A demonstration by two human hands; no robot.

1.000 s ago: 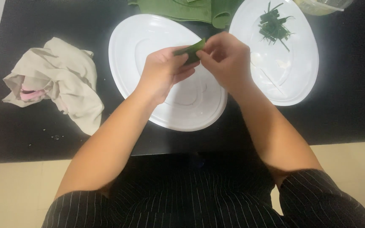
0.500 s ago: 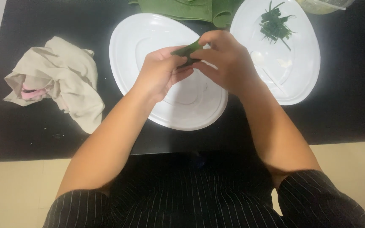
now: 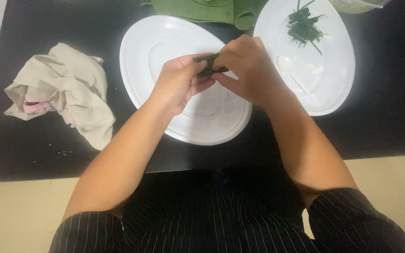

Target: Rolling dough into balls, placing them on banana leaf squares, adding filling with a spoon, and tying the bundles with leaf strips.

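Note:
Both hands meet above a large white oval plate (image 3: 165, 51) on a black table. My left hand (image 3: 179, 84) and my right hand (image 3: 247, 68) pinch a small folded piece of dark green leaf (image 3: 208, 64) between their fingertips. Most of the leaf is hidden by the fingers. A second white oval plate (image 3: 338, 65) lies to the right, with a small pile of thin green leaf strips (image 3: 303, 28) near its far end and a white spoon (image 3: 294, 75) in its middle.
A crumpled beige cloth (image 3: 66, 93) lies on the table at the left. Folded green leaves (image 3: 202, 9) sit at the far edge between the plates. A pale bowl rim (image 3: 357, 4) shows at the top right. The black table's near edge (image 3: 24, 175) meets a cream floor.
Both hands stay over the left plate with the leaf piece; the fingers have shifted slightly around it, and the right hand now covers more of it.

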